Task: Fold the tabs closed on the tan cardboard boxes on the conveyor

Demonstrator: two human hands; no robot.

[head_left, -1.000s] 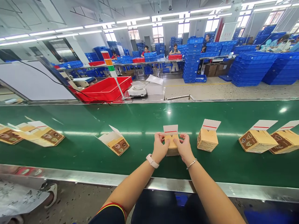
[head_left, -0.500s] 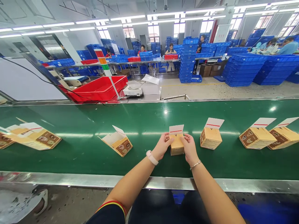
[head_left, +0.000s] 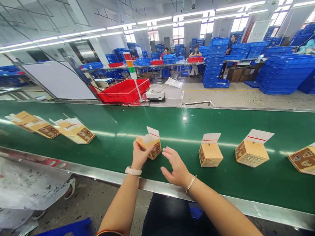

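Note:
A small tan and brown carton (head_left: 155,150) stands on the green conveyor belt, its white flap with a red line raised. My left hand (head_left: 140,154) grips this carton from its left side, thumb across the near face. Just right of it, my right hand (head_left: 175,166) is held with fingers apart and nothing in it, not touching the carton. Farther right on the belt sit a carton (head_left: 211,154) with its top folded in and its back flap up, and another carton (head_left: 252,152) in the same state.
More open cartons (head_left: 76,131) lie at the left of the belt, and one carton (head_left: 304,160) is at the right edge. Beyond the belt are a red bin (head_left: 123,91), a signal light (head_left: 130,65), a scale (head_left: 155,93) and stacked blue crates (head_left: 215,62). A person's apron (head_left: 29,186) shows at lower left.
Both hands have let go of the carton with the folded-in top, which now stands to their right. My left hand has taken hold of the open carton on the left. The view has turned left.

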